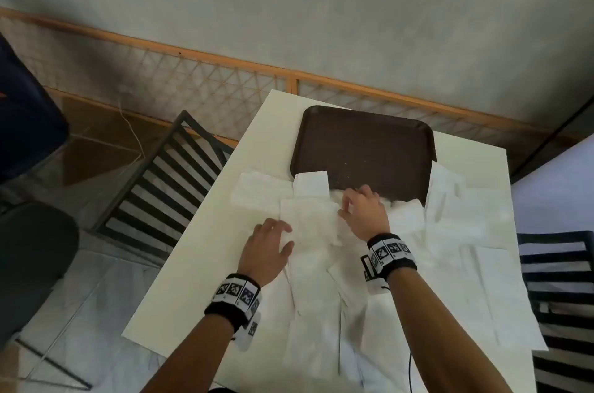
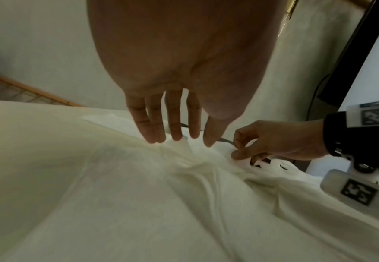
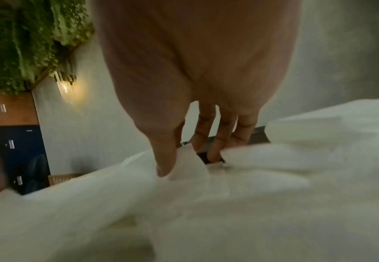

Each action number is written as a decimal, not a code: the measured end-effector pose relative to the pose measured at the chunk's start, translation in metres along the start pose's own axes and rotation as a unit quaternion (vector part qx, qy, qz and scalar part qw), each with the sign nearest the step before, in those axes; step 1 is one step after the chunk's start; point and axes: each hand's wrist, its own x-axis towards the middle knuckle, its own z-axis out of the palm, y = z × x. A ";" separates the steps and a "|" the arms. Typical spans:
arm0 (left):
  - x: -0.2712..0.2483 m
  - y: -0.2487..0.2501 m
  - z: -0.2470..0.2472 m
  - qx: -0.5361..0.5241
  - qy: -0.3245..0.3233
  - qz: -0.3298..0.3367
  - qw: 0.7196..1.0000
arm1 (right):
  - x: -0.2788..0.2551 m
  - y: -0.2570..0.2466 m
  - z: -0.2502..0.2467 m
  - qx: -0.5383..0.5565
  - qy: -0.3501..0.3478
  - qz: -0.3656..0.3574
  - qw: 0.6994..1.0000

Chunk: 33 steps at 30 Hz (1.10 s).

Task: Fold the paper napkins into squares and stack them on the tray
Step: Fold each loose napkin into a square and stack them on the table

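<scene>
A brown tray sits at the far side of the white table. A small folded napkin overlaps the tray's near-left corner. Just in front of it lies a white paper napkin. My left hand rests on its left part with straight fingers, tips touching the paper. My right hand pinches the napkin's right edge between thumb and curled fingers, close to the tray's near rim.
Several more unfolded napkins cover the near and right parts of the table, and one lies left of the tray. Black slatted chairs stand at the left and right. A wooden lattice screen runs along the wall.
</scene>
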 end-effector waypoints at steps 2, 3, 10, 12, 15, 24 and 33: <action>0.014 0.010 -0.005 -0.059 0.040 0.032 0.997 | -0.004 -0.004 -0.007 0.032 0.009 -0.031 0.999; 0.021 0.017 -0.011 -0.074 0.048 0.056 0.995 | -0.010 -0.008 -0.013 0.047 0.007 -0.067 0.997; 0.042 0.056 -0.074 -0.196 -0.038 0.112 0.973 | -0.067 -0.058 -0.085 0.191 0.090 -0.247 0.946; 0.033 0.059 -0.088 -0.276 -0.010 0.076 0.958 | -0.078 -0.069 -0.094 0.345 0.175 -0.126 0.913; 0.010 0.065 -0.105 -0.398 0.023 0.029 0.917 | -0.089 -0.091 -0.082 0.502 0.107 0.015 0.858; -0.029 0.022 -0.147 -0.423 0.042 0.033 0.905 | -0.100 -0.148 -0.047 0.606 0.090 -0.031 0.790; -0.049 -0.015 -0.174 -0.477 0.064 0.099 0.871 | -0.097 -0.178 -0.033 0.629 0.085 -0.133 0.761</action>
